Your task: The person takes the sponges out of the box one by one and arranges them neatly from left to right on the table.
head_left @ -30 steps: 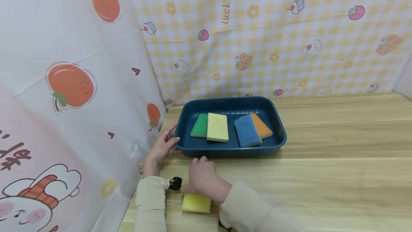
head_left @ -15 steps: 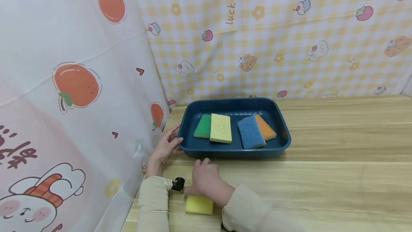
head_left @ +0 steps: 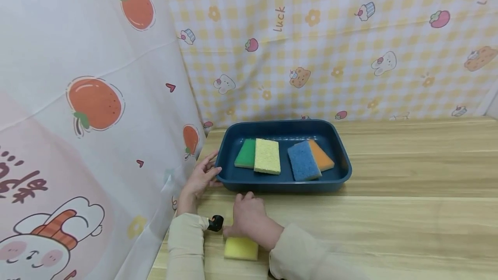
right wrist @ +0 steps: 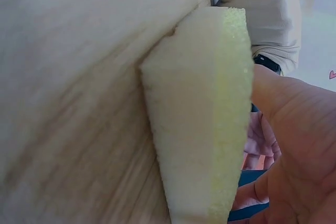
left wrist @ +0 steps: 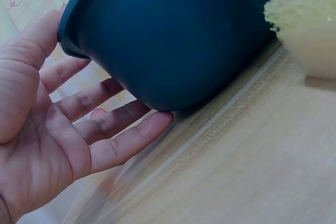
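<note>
A dark blue rectangular baking pan (head_left: 288, 187) stands on the table, holding a green sponge (head_left: 245, 154), a pale yellow sponge (head_left: 267, 157), a blue sponge (head_left: 303, 161) and an orange one. My left hand (head_left: 200, 178) touches the pan's left end: the thumb is at the rim and the spread, nearly straight fingers (left wrist: 131, 140) lie against the outer wall. In front of the pan, my right hand (head_left: 249, 217) grips another yellow sponge (head_left: 241, 249) on the table, its far part hidden under the hand. The right wrist view shows that sponge's pale side (right wrist: 184, 129) close up.
Printed cloth (head_left: 272, 64) hangs behind the table, and another patterned cloth (head_left: 144, 98) closes off the left side. The wooden table (head_left: 408, 163) extends to the right of the pan. Both forearms wear beige sleeves.
The head view has shifted slightly, so the scene sits a little farther right and lower. Neither hand has visibly moved relative to the pan or the yellow sponge.
</note>
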### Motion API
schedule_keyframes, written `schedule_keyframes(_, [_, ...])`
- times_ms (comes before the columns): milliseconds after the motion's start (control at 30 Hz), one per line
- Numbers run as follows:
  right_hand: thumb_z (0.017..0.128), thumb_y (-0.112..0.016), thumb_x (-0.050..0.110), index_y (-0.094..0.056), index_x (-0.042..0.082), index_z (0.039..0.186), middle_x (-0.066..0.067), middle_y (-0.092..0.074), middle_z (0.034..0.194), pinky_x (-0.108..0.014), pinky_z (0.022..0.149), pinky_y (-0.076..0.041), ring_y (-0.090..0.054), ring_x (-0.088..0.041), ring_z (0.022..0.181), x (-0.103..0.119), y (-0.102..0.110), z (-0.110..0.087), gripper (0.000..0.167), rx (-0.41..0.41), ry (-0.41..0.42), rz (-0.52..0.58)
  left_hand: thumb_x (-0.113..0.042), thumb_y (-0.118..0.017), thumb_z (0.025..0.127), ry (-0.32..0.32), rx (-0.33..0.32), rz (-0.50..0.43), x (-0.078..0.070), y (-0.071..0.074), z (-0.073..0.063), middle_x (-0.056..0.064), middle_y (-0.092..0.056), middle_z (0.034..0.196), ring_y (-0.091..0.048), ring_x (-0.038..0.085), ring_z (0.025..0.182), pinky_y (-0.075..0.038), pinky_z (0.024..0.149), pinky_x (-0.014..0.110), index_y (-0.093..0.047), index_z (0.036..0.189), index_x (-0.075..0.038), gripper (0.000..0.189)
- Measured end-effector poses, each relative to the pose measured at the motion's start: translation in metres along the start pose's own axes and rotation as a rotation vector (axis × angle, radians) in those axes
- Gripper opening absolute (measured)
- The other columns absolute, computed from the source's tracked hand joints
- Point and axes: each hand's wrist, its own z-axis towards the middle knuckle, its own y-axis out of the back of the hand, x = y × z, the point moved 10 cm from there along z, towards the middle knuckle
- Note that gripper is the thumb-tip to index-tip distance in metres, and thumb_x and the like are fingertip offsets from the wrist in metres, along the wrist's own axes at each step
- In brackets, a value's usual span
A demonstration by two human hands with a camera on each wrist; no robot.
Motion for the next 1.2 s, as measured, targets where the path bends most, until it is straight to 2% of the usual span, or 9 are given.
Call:
schedule_keyframes(167, [0.060, -0.062, 0.070, -0.049, 0.002, 0.122, -0.018, -0.054, 0.098, -0.034, 0.063, -0.048, -0.055, -0.023, 0.067, 0.001, 0.002, -0.001, 0.092, -0.003, 0.010, -0.023, -0.003, -0.048, 0.091, 0.007, -0.001, 0.003, 0.001, 0.001, 0.000, 0.026, -0.038, 0.133, -0.050, 0.039, 0.107, -0.049, 0.071, 0.052, -0.028, 0.142, -0.017, 0.057])
schedule_keyframes(467, [0.061, -0.060, 0.070, -0.051, 0.002, 0.117, -0.017, -0.054, 0.094, -0.032, 0.061, -0.047, -0.054, -0.022, 0.064, 0.001, 0.001, -0.003, 0.088, -0.016, 0.027, -0.039, -0.002, -0.047, 0.092, 0.007, 0.009, -0.002, 0.002, 0.000, 0.000, 0.027, -0.037, 0.133, -0.049, 0.040, 0.109, -0.049, 0.071, 0.052, -0.026, 0.143, -0.016, 0.057])
schedule_keyframes(700, [0.059, -0.059, 0.075, -0.057, -0.001, 0.104, -0.013, -0.051, 0.083, -0.029, 0.054, -0.045, -0.051, -0.020, 0.061, -0.003, 0.014, -0.007, 0.088, -0.027, 0.051, 0.016, -0.002, -0.047, 0.092, 0.000, 0.017, 0.000, 0.000, -0.001, -0.002, 0.027, -0.037, 0.133, -0.051, 0.039, 0.105, -0.049, 0.071, 0.052, -0.025, 0.143, -0.015, 0.057])
schedule_keyframes(767, [0.060, -0.058, 0.075, -0.061, 0.000, 0.096, -0.012, -0.052, 0.082, -0.029, 0.053, -0.045, -0.052, -0.020, 0.062, -0.007, 0.022, -0.008, 0.084, -0.041, 0.057, 0.036, -0.002, -0.047, 0.092, 0.001, 0.017, 0.002, 0.001, -0.001, -0.001, 0.027, -0.036, 0.133, -0.050, 0.038, 0.107, -0.049, 0.071, 0.052, -0.025, 0.143, -0.015, 0.057])
schedule_keyframes(900, [0.069, -0.059, 0.067, -0.062, 0.007, 0.076, -0.006, -0.055, 0.071, -0.029, 0.048, -0.042, -0.051, -0.017, 0.059, -0.018, 0.043, -0.007, 0.060, -0.014, 0.063, 0.110, -0.004, -0.048, 0.092, 0.009, 0.012, 0.004, 0.003, 0.002, 0.001, 0.025, -0.036, 0.133, -0.048, 0.038, 0.110, -0.048, 0.073, 0.054, -0.026, 0.143, -0.017, 0.057])
schedule_keyframes(1000, [0.075, -0.062, 0.057, -0.059, 0.011, 0.071, 0.000, -0.053, 0.062, -0.028, 0.047, -0.040, -0.048, -0.015, 0.056, -0.028, 0.057, -0.002, 0.046, 0.024, 0.080, 0.168, -0.004, -0.049, 0.092, 0.009, 0.010, 0.008, 0.003, 0.002, 0.002, 0.025, -0.037, 0.133, -0.048, 0.039, 0.110, -0.047, 0.074, 0.055, -0.027, 0.142, -0.017, 0.057])
schedule_keyframes(1133, [0.077, -0.065, 0.048, -0.058, 0.010, 0.070, 0.000, -0.051, 0.061, -0.029, 0.050, -0.040, -0.048, -0.014, 0.055, -0.045, 0.072, 0.007, 0.039, 0.030, 0.107, 0.216, -0.005, -0.049, 0.092, 0.001, 0.012, 0.015, 0.002, 0.002, 0.001, 0.026, -0.038, 0.133, -0.050, 0.039, 0.107, -0.047, 0.073, 0.055, -0.027, 0.142, -0.016, 0.057])
schedule_keyframes(1200, [0.077, -0.066, 0.043, -0.053, 0.011, 0.060, 0.001, -0.044, 0.053, -0.028, 0.048, -0.041, -0.046, -0.014, 0.049, -0.055, 0.077, 0.012, 0.040, 0.035, 0.112, 0.255, -0.004, -0.049, 0.091, 0.002, 0.011, 0.013, 0.003, 0.002, 0.000, 0.026, -0.038, 0.132, -0.051, 0.038, 0.106, -0.047, 0.073, 0.055, -0.027, 0.142, -0.016, 0.057])
